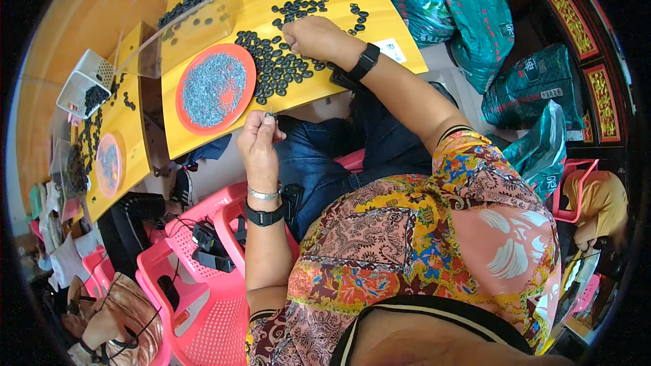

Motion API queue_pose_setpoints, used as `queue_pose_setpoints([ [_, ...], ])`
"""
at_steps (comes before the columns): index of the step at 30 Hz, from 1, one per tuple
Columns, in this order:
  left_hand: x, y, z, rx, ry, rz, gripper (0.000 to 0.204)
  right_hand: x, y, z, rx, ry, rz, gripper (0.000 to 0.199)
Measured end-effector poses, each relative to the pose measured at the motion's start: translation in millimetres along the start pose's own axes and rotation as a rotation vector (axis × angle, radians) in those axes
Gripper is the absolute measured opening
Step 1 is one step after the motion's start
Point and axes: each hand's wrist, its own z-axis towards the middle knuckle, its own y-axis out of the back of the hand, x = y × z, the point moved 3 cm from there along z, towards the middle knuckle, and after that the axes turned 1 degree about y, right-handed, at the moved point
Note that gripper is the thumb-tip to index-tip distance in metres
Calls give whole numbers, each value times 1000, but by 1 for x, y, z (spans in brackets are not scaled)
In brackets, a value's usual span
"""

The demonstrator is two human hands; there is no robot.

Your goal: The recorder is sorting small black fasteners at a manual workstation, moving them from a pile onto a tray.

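Multicoloured patterned fabric shirt lies nearest, with a perforated pink plastic chair beside it at the left. Past the blue denim trousers, the left hand is just off the near edge of the yellow wooden desk, its fingers pinched on a small dark piece. On the desk just beyond, a round red plastic plate holds slim silvery pieces; to its right spread loose black oval pieces. Over these, the right hand reaches with fingers bent downward; whether they grip anything, I cannot tell. Farther off are a clear plastic box and, to the right, shiny teal bags
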Motion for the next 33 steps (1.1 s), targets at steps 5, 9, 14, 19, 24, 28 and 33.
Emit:
queue_pose_setpoints([
  [5, 0, 0, 0, -5, 9, 10, 15, 7, 10, -10, -22, 9, 368, 16],
  [9, 1, 0, -1, 1, 17, 35, 15, 18, 9, -27, 29, 61, 962, 19],
  [14, -1, -1, -4, -2, 51, -21, 15, 41, 21, -55, 43, 67, 1025, 22],
  [19, -5, -5, -5, 14, 64, -120, 14, 48, 14, -71, 83, 19, 1137, 23],
  [24, -3, -7, -5, 19, 57, -109, 14, 52, -1, -82, 215, -70, 1452, 23],
  [28, -2, -8, -5, 12, 41, -124, 14, 59, -4, -86, 212, -96, 1486, 22],
  [33, -6, -11, -6, 11, 19, -208, 14, 63, 1, -88, 164, 39, 1297, 21],
])
